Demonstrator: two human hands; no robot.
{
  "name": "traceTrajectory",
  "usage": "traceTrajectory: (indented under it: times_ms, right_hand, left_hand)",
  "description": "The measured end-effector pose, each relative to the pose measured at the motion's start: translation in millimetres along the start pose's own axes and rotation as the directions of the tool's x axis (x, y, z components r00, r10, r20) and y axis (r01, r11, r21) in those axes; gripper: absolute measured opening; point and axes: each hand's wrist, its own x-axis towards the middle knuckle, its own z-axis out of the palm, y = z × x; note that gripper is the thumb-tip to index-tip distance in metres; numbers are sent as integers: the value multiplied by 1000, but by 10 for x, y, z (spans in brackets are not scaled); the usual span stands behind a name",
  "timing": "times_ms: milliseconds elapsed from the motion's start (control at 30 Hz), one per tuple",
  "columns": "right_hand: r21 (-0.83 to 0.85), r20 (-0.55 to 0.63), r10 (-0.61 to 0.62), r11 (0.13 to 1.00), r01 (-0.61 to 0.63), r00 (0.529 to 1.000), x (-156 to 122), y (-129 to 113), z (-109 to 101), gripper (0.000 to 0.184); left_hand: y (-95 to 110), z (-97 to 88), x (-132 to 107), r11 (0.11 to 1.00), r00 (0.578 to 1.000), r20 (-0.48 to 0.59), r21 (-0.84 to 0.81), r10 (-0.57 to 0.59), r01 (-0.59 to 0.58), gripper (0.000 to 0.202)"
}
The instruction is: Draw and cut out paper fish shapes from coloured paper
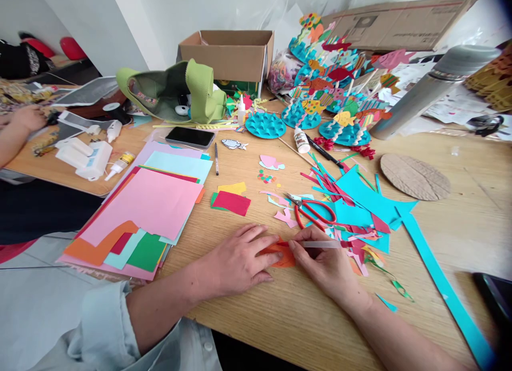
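a: hands?
b: left hand point(240, 261) flat on orange paper point(285, 256), fingers spread, pressing down. right hand point(324, 259) pinching a translucent stick point(320, 244) between thumb and fingers, its end over the paper.
a: room to move?
b: table edge point(280, 328) close at 6. open wood point(472, 238) at 3, up to a cyan strip point(444, 288) running off the edge. red scissors point(316, 214) at 12 and cyan scraps point(360, 211) at 1, just beside the right hand. paper stack point(136, 222) at 9, near the left wrist.
a: labels?
b: glue bottle point(302, 140) at 12, text too small to read.
a: rest?
b: cardboard disc point(414, 176) at 2, phone point(190, 137) at 11, cardboard box point(226, 56) beyond it. co-worker's hand point(26, 118) far off at 10.
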Motion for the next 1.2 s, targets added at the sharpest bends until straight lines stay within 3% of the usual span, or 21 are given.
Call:
traceTrajectory:
  times_ms: [1200]
  right_hand:
    - [0,36,5,1000,-5,999,18,-27,-3,16]
  left_hand:
    - [5,-1,4,1000,1000,29,-7,-5,5,42]
